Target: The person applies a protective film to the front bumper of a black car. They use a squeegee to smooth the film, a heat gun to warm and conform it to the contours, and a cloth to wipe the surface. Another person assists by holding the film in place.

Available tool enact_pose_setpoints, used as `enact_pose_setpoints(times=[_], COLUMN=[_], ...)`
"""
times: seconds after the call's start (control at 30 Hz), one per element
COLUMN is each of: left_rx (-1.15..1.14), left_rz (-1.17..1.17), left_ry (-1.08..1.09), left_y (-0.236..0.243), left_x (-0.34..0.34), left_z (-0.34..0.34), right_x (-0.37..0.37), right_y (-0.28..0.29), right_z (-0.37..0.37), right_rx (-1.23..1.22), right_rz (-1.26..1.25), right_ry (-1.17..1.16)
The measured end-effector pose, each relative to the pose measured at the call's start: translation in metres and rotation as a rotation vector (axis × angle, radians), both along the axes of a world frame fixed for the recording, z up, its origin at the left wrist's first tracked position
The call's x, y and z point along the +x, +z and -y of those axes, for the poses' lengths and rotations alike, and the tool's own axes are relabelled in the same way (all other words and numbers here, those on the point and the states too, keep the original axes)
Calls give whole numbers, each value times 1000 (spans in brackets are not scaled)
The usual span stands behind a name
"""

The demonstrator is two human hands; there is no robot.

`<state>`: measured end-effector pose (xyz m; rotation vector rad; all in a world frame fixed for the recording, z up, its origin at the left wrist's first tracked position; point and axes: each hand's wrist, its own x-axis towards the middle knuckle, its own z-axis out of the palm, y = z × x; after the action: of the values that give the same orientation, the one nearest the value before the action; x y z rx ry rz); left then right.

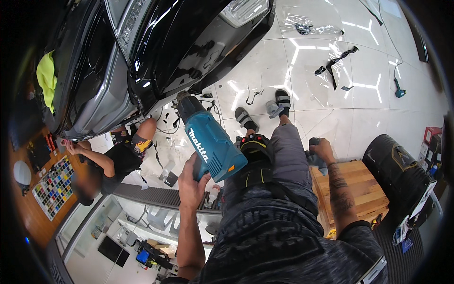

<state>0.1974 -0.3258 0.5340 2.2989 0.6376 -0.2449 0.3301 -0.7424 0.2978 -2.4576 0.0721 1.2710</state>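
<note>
My left hand [193, 182] is wrapped round the grip of a teal and black heat gun [212, 144]. Its metal nozzle points up and left, toward the lower edge of a glossy black car bumper [189, 61]; how far apart they are I cannot tell. To the right of my leg, my right hand [323, 150] is closed on what looks like a grey cloth [318, 163], bunched beside a wooden box [358, 187]. My fingers partly hide the cloth.
A co-worker [120, 163] crouches at the left by the car. Black trim strips [336, 61] and clear film [307, 23] lie on the white tiled floor. A corded tool [400, 90] is at the far right. A black drum [395, 163] stands beside the wooden box.
</note>
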Motion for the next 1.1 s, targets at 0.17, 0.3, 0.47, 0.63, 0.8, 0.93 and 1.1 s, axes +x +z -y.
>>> enact_pose_setpoints(times=[0.17, 0.3, 0.47, 0.63, 0.8, 0.93, 1.1], left_rx=[-83, -126, -153, -208, -289, -376, -265], left_rz=[-8, 15, 9, 30, -48, -64, -191], left_ry=[32, 21, 13, -3, -17, 115, 122], left_y=[-2, -2, -5, -1, 6, -17, -33], left_x=[-9, -10, -18, -36, -61, -116, -167], left_z=[-12, -15, -16, -21, -35, -57, -84], right_x=[-11, -1, 13, 20, 21, 9, -16], right_y=[0, 7, 26, 43, 40, 85, 125], right_z=[-16, -36, -65, -134, -240, -345, -420], right_rx=[11, 61, 163, 403, 632, 786, 961], right_rz=[116, 148, 168, 293, 392, 402, 879], right_ry=[14, 18, -17, -109, -214, -210, -63])
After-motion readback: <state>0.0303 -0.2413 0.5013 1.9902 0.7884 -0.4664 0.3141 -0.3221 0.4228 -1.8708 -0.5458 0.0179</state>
